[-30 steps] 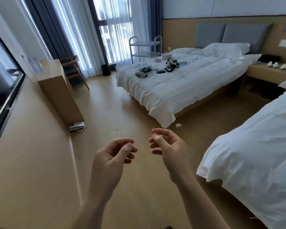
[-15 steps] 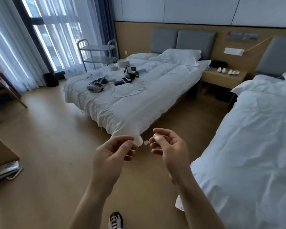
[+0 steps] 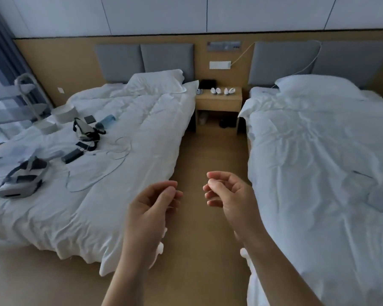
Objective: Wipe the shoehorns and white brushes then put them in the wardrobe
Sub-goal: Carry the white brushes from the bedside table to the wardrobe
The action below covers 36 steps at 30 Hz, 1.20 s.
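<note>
Between 2 beds, empty half-curled left hand (image 3: 152,203) and right hand (image 3: 229,194) hover, small white items (image 3: 222,91) well beyond on nightstand (image 3: 218,102).

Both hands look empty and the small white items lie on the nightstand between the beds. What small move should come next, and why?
Probably walk forward along the aisle toward the nightstand. The left hand and right hand hold nothing visible, fingers loosely curled, and the small white items on it, perhaps the things to wipe, lie far beyond them. No cloth is in view.

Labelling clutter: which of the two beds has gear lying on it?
The left bed: a headset, cables and small devices lie on its cover. The right bed carries only a pillow and duvet.
</note>
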Each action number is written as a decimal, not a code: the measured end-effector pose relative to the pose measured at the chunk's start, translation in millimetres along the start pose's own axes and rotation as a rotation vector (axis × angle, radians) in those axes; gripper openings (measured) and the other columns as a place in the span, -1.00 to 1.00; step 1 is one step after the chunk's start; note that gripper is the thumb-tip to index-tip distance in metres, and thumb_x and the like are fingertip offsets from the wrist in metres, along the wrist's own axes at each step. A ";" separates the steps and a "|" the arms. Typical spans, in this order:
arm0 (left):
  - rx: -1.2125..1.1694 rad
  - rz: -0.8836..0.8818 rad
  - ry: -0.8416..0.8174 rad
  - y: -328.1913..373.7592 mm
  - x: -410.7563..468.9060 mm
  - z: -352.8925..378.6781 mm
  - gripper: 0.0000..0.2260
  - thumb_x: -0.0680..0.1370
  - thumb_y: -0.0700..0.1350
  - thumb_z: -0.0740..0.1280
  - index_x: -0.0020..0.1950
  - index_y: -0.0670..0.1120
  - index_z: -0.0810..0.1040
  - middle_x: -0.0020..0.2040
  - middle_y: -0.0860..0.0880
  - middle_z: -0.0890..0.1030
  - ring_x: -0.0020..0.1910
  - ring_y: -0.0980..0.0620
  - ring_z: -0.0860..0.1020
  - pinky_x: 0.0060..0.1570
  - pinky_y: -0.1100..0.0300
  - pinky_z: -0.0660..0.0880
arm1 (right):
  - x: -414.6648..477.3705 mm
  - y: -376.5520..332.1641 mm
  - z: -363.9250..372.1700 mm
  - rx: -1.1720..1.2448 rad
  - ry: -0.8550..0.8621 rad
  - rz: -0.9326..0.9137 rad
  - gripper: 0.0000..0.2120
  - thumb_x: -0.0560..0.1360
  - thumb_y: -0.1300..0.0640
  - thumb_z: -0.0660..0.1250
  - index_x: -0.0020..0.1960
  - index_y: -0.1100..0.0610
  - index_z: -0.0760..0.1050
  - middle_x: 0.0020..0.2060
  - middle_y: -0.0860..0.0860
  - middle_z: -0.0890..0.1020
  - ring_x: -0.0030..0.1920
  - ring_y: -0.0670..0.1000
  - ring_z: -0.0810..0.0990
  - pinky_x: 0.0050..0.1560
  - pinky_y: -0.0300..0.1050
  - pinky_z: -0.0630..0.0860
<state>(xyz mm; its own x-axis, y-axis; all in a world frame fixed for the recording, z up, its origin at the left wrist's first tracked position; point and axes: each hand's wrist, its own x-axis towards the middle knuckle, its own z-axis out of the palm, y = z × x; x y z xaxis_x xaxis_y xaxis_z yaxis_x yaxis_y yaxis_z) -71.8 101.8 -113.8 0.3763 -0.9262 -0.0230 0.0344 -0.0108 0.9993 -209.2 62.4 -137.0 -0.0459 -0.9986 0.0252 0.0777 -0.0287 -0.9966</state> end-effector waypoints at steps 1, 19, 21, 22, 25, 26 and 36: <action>0.014 -0.006 -0.023 -2.3 19.0 4.3 -0.85 0.54 -0.23 0.28 -0.10 -0.07 0.63 -0.28 -0.01 0.67 -0.33 0.12 0.59 -0.29 0.30 0.56 | 14.7 3.6 2.0 -0.002 0.033 0.002 -0.89 0.52 0.18 0.31 -0.09 0.00 0.57 -0.31 -0.06 0.67 -0.25 -0.04 0.64 -0.24 -0.25 0.57; 0.134 0.080 -0.101 10.9 374.6 171.2 -0.85 0.54 -0.24 0.29 -0.12 -0.06 0.63 -0.30 0.00 0.67 -0.36 0.14 0.59 -0.31 0.37 0.54 | 415.4 16.6 6.3 0.044 0.091 0.016 -0.91 0.52 0.19 0.30 -0.03 0.07 0.57 -0.29 -0.04 0.66 -0.24 -0.05 0.63 -0.22 -0.22 0.59; 0.127 0.067 -0.124 7.8 410.2 196.0 -0.85 0.54 -0.24 0.29 -0.13 -0.07 0.63 -0.30 -0.02 0.66 -0.37 0.13 0.58 -0.31 0.37 0.54 | 450.0 20.2 -5.2 0.042 0.117 0.036 -0.90 0.52 0.20 0.31 -0.05 0.05 0.58 -0.31 -0.05 0.66 -0.26 -0.07 0.63 -0.23 -0.22 0.58; 0.121 0.054 -0.137 4.3 427.4 208.4 -0.85 0.54 -0.24 0.29 -0.13 -0.07 0.63 -0.30 -0.03 0.66 -0.36 0.13 0.58 -0.31 0.36 0.55 | 466.1 23.7 -11.6 0.040 0.129 0.046 -0.89 0.52 0.20 0.30 -0.06 0.04 0.58 -0.33 -0.05 0.66 -0.28 -0.09 0.62 -0.24 -0.22 0.57; 0.109 0.010 -0.212 -12.7 480.2 247.1 -0.86 0.53 -0.23 0.29 -0.11 -0.07 0.64 -0.29 -0.02 0.67 -0.31 0.07 0.60 -0.25 0.27 0.57 | 514.3 37.3 -30.1 0.048 0.186 0.093 -0.88 0.51 0.22 0.31 -0.08 0.04 0.58 -0.36 -0.07 0.66 -0.30 -0.11 0.61 -0.25 -0.22 0.55; 0.116 0.005 -0.254 -18.4 497.4 260.1 -0.87 0.53 -0.22 0.30 -0.10 -0.07 0.64 -0.28 -0.02 0.67 -0.29 0.06 0.60 -0.24 0.25 0.57 | 530.4 41.6 -34.7 0.044 0.209 0.106 -0.88 0.51 0.22 0.31 -0.08 0.03 0.58 -0.36 -0.07 0.66 -0.30 -0.10 0.62 -0.25 -0.22 0.54; 0.081 0.036 -0.429 -32.7 754.9 371.9 -0.87 0.53 -0.21 0.30 -0.09 -0.03 0.63 -0.26 0.00 0.68 -0.26 0.04 0.63 -0.25 0.26 0.55 | 781.7 47.3 -31.1 0.006 0.382 0.086 -0.84 0.51 0.27 0.30 -0.10 0.04 0.59 -0.37 -0.05 0.66 -0.31 -0.10 0.60 -0.24 -0.20 0.56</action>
<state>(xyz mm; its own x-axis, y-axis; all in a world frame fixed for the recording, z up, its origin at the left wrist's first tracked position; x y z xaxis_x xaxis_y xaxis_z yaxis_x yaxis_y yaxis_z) -133.2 -737.2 -153.5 -0.0437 -0.9990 0.0084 -0.0506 0.0106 0.9987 -272.4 -718.2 -166.9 -0.4065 -0.9091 -0.0908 0.1036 0.0529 -0.9932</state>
